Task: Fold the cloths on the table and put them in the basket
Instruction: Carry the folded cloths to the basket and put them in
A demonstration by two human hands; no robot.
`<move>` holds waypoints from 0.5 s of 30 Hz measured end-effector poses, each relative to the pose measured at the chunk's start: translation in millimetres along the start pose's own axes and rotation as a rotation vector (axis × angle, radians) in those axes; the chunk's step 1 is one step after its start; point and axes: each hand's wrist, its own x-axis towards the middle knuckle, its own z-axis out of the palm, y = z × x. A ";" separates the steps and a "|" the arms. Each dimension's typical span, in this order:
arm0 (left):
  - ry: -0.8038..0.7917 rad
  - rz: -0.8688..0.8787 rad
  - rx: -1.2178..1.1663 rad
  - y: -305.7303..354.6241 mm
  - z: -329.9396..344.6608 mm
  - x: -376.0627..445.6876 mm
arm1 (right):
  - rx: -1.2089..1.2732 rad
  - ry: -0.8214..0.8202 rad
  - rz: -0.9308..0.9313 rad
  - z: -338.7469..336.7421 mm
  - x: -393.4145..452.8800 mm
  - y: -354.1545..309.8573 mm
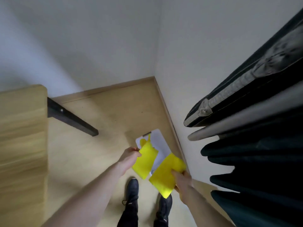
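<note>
I look down at the floor beside the table. My left hand point(131, 155) pinches a folded yellow cloth point(145, 159) by its upper left corner, and the cloth hangs over a white basket point(158, 140) that stands on the floor by the wall. My right hand point(182, 179) grips a second folded yellow cloth point(165, 175) at its right edge, thumb on top, just right of and nearer than the first. Both cloths hide much of the basket. A small yellow shape shows inside the basket at its far end.
The wooden table point(21, 136) with a dark metal leg point(72, 119) fills the left. Dark clothes point(255, 158) hang at the right, close to my right arm. White walls meet in the corner behind the basket. My black shoes point(132, 189) stand on the light wood floor.
</note>
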 end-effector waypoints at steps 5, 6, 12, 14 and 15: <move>-0.009 -0.025 0.059 -24.6 21.3 102.3 | 0.073 0.037 0.008 30.9 51.5 -11.1; -0.023 -0.030 0.068 -33.2 28.8 129.6 | 0.080 0.051 0.023 38.3 80.4 -4.8; -0.062 0.003 0.091 -60.0 61.9 236.5 | 0.038 0.066 0.070 66.7 229.5 41.0; -0.076 -0.002 0.085 -72.5 74.5 268.7 | 0.074 0.064 0.076 76.7 256.7 45.1; -0.081 0.000 0.095 -76.7 78.9 280.9 | 0.086 0.062 0.074 82.3 259.0 39.9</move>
